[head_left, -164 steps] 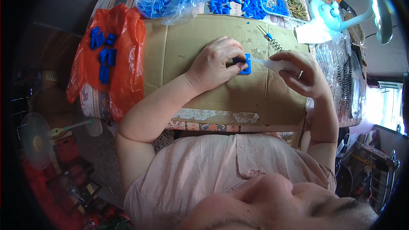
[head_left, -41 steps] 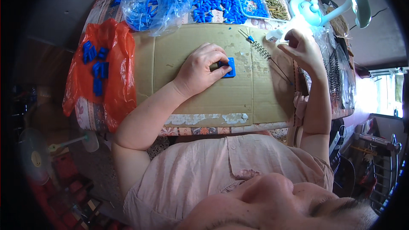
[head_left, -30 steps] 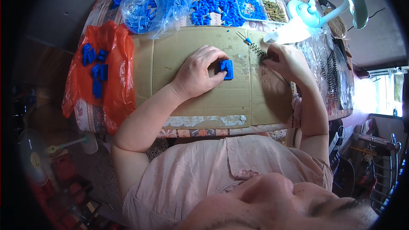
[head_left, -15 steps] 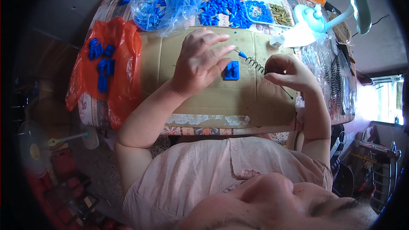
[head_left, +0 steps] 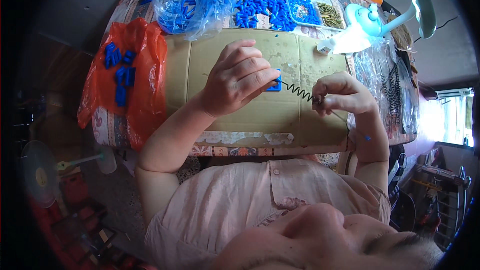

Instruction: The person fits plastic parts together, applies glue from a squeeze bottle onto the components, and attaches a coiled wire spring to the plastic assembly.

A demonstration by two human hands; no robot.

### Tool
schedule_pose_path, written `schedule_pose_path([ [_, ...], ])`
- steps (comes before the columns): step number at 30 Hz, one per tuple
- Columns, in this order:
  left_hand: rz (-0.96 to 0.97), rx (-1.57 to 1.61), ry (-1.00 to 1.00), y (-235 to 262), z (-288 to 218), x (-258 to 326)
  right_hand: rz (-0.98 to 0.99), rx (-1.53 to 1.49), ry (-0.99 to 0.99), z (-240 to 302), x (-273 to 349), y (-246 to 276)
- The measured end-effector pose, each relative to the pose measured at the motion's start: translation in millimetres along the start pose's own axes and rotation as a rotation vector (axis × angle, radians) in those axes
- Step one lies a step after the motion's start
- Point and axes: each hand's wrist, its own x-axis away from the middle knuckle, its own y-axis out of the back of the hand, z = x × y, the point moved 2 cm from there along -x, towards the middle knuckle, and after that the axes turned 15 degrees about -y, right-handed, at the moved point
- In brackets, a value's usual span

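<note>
A dark coiled wire spring (head_left: 299, 92) stretches between my two hands above the cardboard sheet. Its left end runs into the closed fingers of my left hand (head_left: 239, 77), which pinch the straight wire. My right hand (head_left: 344, 93) grips the other end of the coil between thumb and bent fingers. Partly covered by my left fingertips, a square blue plastic piece (head_left: 276, 85) lies on the cardboard. A small blue tip (head_left: 367, 137) shows in front of my right forearm; whether the wire joins it to the spring I cannot tell.
Cardboard (head_left: 240, 120) covers the table's middle. An orange-red bag (head_left: 142, 80) with blue pieces lies left. Behind are a clear bag (head_left: 195, 10), loose blue cones (head_left: 265, 7) and a container of brass-coloured pins (head_left: 330, 15). A lamp (head_left: 367, 20) stands back right, near bagged springs (head_left: 394, 90).
My left fingers have closed on the wire and come down over the square blue piece. The blue cone at the spring's left end no longer shows there; a blue tip appears by my right forearm.
</note>
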Motion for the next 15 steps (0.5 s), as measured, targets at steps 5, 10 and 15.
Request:
schedule_pose_path([
  [5,-0.042,0.077,0.066,-4,-1,1,0.034,-0.024,0.326,-11,-14,-2],
  [10,-0.088,0.101,0.046,-5,-8,-1,-0.480,0.483,0.424,1,-16,-24],
  [15,-0.062,0.149,0.061,-8,-21,-6,-0.620,0.652,0.683,1,-21,-36],
])
